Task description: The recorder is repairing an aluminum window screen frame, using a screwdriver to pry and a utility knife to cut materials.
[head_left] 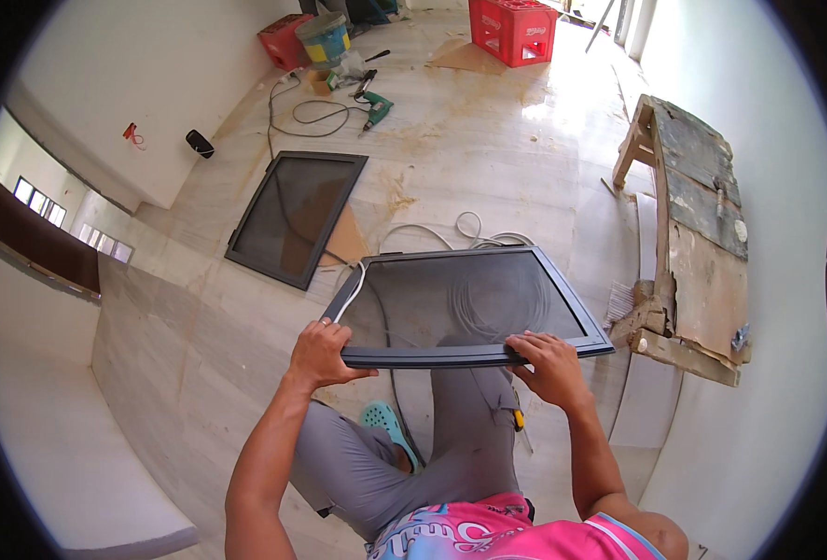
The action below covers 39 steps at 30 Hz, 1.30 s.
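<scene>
I hold a dark-framed mesh screen panel (pixel 460 303) flat in front of me, above my raised knee. My left hand (pixel 318 353) grips the near left corner of its frame. My right hand (pixel 551 366) grips the near edge toward the right. Through the mesh I see a coil of white cable (pixel 474 231) lying on the floor. A second dark-framed mesh panel (pixel 294 215) lies flat on the floor farther away to the left.
A rough wooden trestle bench (pixel 698 233) stands along the right wall. At the far end are two red crates (pixel 514 28), a bucket (pixel 325 39), a green power drill (pixel 376 110) and a black cord (pixel 311 114). A stepped ledge (pixel 143 308) runs along the left.
</scene>
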Motion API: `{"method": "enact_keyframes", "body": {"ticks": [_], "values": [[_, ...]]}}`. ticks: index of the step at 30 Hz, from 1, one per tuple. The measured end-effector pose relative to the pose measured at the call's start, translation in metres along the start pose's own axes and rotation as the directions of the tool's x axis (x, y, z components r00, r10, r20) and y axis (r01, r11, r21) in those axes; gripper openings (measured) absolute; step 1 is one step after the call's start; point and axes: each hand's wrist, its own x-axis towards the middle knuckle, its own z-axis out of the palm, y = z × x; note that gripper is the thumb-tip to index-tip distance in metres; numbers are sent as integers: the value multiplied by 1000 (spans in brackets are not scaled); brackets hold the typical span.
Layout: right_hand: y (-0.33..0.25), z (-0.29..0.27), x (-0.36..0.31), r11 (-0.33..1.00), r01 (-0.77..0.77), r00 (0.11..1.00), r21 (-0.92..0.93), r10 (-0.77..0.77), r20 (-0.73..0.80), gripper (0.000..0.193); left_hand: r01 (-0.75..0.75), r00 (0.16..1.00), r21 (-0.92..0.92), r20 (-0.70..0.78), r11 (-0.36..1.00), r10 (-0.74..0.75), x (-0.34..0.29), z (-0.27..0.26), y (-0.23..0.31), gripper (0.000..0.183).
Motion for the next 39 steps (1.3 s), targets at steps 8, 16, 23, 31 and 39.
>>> {"method": "enact_keyframes", "body": {"ticks": [8, 16, 23, 31, 39], "values": [[4, 3, -6, 999, 44, 997, -28, -46, -54, 44, -60, 993, -50, 102, 997, 65, -5, -2, -5, 73], [4, -4, -5, 1000, 3, 1000, -10, -3, 7, 48, 33, 982, -30, 190, 999, -27, -2, -1, -2, 76], [9, 11, -15, 1000, 9, 1000, -29, -9, 0, 51, -53, 993, 14, 102, 998, 52, -5, -7, 2, 75], [9, 4, 0, 999, 37, 999, -14, -37, -28, 52, -22, 1000, -32, -3, 999, 22, -5, -4, -6, 74], [7, -8, -2, 1000, 14, 1000, -25, -14, -23, 56, 12, 999, -45, 32, 999, -11, -3, -4, -1, 72]]}}
